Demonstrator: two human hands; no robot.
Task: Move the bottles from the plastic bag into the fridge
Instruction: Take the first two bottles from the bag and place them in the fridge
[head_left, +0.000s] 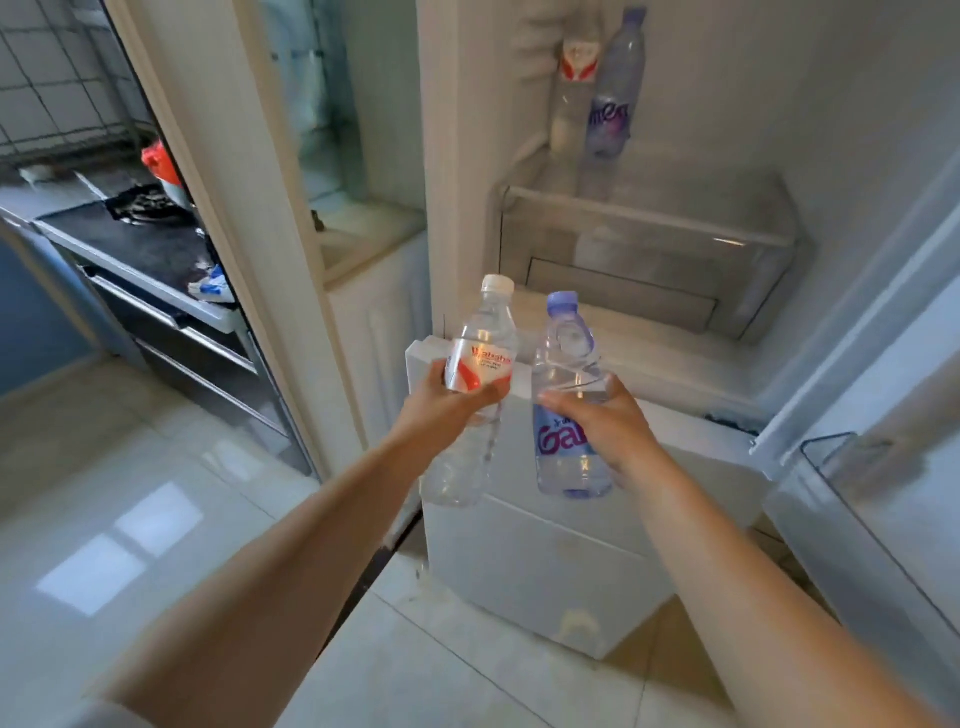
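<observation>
left hand (451, 402): at 6 o'clock of frame centre, fingers wrapped around the red-label bottle (475, 384) at its label band; firm grasp.
red-label bottle: white cap, clear, tilted slightly with cap toward 1 o'clock, held in front of the open fridge (675, 322).
right hand (597, 415): at 5 o'clock of centre, fingers curled around the purple-label bottle (569, 395) mid-body, thumb across the front.
purple-label bottle: purple cap, near upright, just beside the red-label one at its 3 o'clock; can't tell if they touch.
fridge: open, door (893, 467) swung out at 4 o'clock. Clear drawer (649, 244) inside, at 1 o'clock of the held bottles.
shelf bottles: two standing above the drawer at 12 o'clock, one red-label shelf bottle (571, 88), one purple-label shelf bottle (613, 93), side by side, close together.
plastic bag: not visible.
stove (135, 228): at 9 o'clock, through the doorway, well apart from the fridge.
</observation>
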